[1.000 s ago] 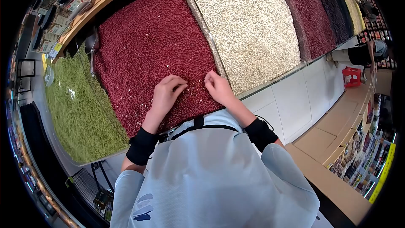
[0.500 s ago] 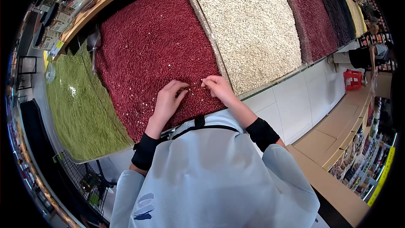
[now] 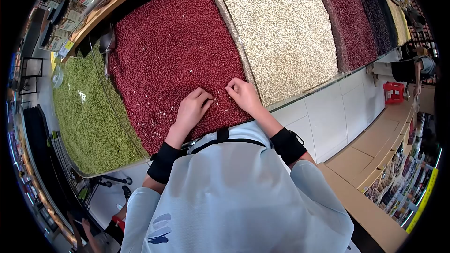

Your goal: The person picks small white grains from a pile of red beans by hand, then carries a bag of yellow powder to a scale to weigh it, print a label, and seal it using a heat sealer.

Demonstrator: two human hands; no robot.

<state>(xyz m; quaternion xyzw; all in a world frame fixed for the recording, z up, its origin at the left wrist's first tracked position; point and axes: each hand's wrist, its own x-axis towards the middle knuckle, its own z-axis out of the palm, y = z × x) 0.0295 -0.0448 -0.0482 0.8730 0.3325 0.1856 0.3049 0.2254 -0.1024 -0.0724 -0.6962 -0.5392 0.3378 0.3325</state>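
Both hands are over the near part of a bin of dark red beans [image 3: 178, 42], which has small pale pieces scattered through it. My left hand [image 3: 193, 107] is curled low over the beans, with thumb and fingertips drawn together beside a pale speck. Whether that speck is in its grip cannot be made out. To its right, my right hand [image 3: 243, 96] is near the divider, thumb and index finger pinched together. Anything between those fingertips is too small to see.
Pale flat grains [image 3: 281, 33] fill the bin to the right, beyond a clear divider [image 3: 239, 42]. Green beans [image 3: 93, 117] lie to the left. A metal scoop [image 3: 107, 47] rests at the red bin's left edge. A red stool [image 3: 393, 93] and another person [image 3: 405, 69] are at far right.
My left hand's thumb and fingers have closed together. The pale piece seen at my right fingertips is no longer visible there. At lower left, part of another person has come into view.
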